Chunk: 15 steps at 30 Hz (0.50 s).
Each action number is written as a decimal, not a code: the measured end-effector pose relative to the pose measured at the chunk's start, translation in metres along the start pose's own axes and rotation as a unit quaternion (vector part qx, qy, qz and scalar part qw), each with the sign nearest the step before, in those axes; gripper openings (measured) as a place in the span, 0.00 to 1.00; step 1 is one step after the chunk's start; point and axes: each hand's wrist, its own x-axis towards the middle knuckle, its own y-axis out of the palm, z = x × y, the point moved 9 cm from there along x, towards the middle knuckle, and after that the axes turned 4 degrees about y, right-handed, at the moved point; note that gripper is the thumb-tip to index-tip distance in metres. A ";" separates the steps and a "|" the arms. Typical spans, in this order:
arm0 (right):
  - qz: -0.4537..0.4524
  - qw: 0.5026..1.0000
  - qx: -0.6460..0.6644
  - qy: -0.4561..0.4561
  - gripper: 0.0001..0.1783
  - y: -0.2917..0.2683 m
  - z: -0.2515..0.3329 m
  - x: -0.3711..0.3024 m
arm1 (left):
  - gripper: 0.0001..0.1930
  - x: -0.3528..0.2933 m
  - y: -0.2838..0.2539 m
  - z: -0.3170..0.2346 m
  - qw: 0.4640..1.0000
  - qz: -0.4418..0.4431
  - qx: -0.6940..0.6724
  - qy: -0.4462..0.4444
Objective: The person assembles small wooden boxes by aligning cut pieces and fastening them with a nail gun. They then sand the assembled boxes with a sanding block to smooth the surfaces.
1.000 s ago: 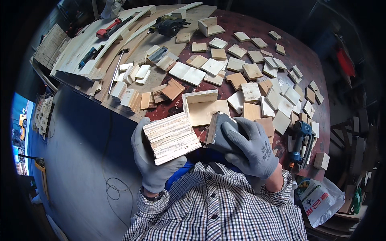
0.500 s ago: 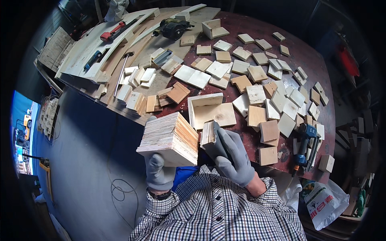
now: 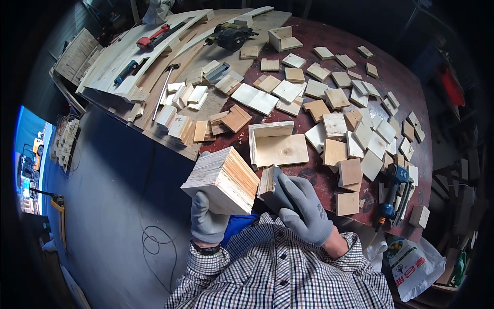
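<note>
In front of my chest my gloved left hand (image 3: 206,220) grips a thick plywood block (image 3: 222,181) with many layered edges, tilted so its striped sides show. Close on its right, my gloved right hand (image 3: 309,211) is wrapped round a dark grey block with a pale wooden face (image 3: 268,185), resembling a sanding block. That wooden face points toward the plywood block; only a narrow gap shows between them. Just beyond both hands, an open corner piece of joined boards (image 3: 288,147) lies on the dark red table (image 3: 396,67).
Many small wooden pieces (image 3: 335,125) lie scattered over the table. A nail gun (image 3: 392,190) rests at the right edge, above a white plastic bag (image 3: 414,265). Toward the left lie a hammer (image 3: 164,90), a red power tool (image 3: 153,38) and a black tool (image 3: 231,36). A cable (image 3: 157,239) coils on the floor.
My right hand has drawn the dark block slightly down toward me along the plywood block's side. The plywood block has turned a little in my left hand. The whole view has shifted slightly.
</note>
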 end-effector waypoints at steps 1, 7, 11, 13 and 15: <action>-0.009 1.000 0.013 0.013 0.41 -0.006 -0.006 0.000 | 0.44 -0.002 -0.001 0.001 0.999 -0.014 -0.038 -0.009; -0.034 0.991 -0.047 -0.121 0.41 -0.043 0.056 0.069 | 0.65 0.007 0.069 -0.009 0.983 0.054 0.162 0.065; 0.044 0.989 -0.098 -0.105 0.40 -0.042 0.042 0.056 | 0.65 0.000 0.077 -0.028 0.931 0.079 0.315 0.164; 0.067 0.991 -0.110 -0.048 0.41 -0.049 0.013 0.028 | 0.64 -0.005 0.077 -0.043 0.787 0.148 0.542 0.253; 0.062 0.997 -0.042 0.027 0.41 -0.061 -0.009 0.012 | 0.61 -0.008 0.088 -0.050 0.753 0.178 0.553 0.310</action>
